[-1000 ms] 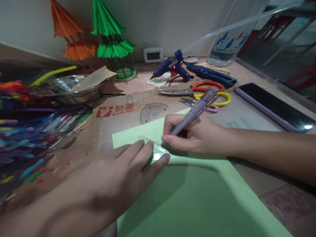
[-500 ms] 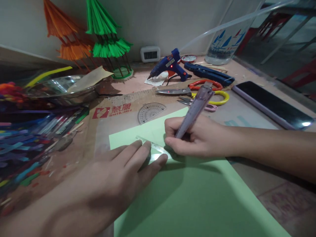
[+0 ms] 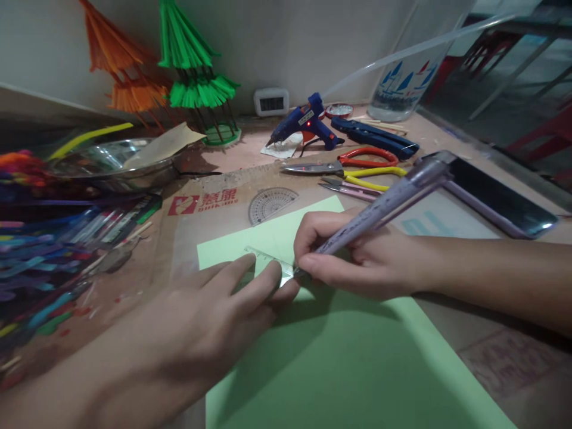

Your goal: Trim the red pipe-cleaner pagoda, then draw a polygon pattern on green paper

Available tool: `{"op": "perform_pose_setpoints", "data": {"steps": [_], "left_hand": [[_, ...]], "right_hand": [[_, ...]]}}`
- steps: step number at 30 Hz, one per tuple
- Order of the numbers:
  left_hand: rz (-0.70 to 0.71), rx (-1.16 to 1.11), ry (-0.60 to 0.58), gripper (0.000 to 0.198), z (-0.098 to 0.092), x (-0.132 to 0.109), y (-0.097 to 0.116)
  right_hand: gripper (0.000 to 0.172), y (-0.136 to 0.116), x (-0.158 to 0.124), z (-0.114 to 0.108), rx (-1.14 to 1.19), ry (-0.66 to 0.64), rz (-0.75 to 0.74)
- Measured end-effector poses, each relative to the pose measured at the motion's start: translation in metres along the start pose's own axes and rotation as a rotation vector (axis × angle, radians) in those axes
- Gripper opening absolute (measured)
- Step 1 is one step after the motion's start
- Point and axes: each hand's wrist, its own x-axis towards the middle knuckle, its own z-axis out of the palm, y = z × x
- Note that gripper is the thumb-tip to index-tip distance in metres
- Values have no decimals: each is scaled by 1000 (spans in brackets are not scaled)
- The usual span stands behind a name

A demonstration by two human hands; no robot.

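A sheet of light green paper [image 3: 330, 369] lies in front of me. On its upper left part rests a small clear triangular ruler [image 3: 266, 257], partly covered by my fingers. My left hand [image 3: 223, 310] presses it down with spread, slightly bent fingers. In my right hand [image 3: 353, 253], thumb and fingers are closed around a purple pen [image 3: 375, 211]. The pen leans far to the right, and its tip meets the ruler's right end, close to my left thumb. A clear protractor [image 3: 271, 204] lies just beyond the paper's far edge.
Behind the paper lie red-and-yellow-handled scissors [image 3: 313, 168], small snips [image 3: 353, 189], a blue glue gun [image 3: 308, 122] with a red light, and a dark blue cutter [image 3: 373, 136]. A phone [image 3: 500, 190] is at right. A metal bowl [image 3: 147, 168] and pens stand left.
The pen has tipped over from steep to a low slant toward the right, its tip now at the ruler's end. My left fingers have bent and drawn together slightly.
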Motion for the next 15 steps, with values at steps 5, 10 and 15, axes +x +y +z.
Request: {"op": "perform_pose_setpoints", "data": {"steps": [5,10,15], "left_hand": [[134,71,29,55,-2,2,-4],[142,59,-3,61,-4,4,-3],[134,48,-4,76,1,0,-3]], "right_hand": [[13,0,1,0,-17,15,0],[13,0,1,2,8,32,43],[19,6,3,-1,-71,72,92]]}}
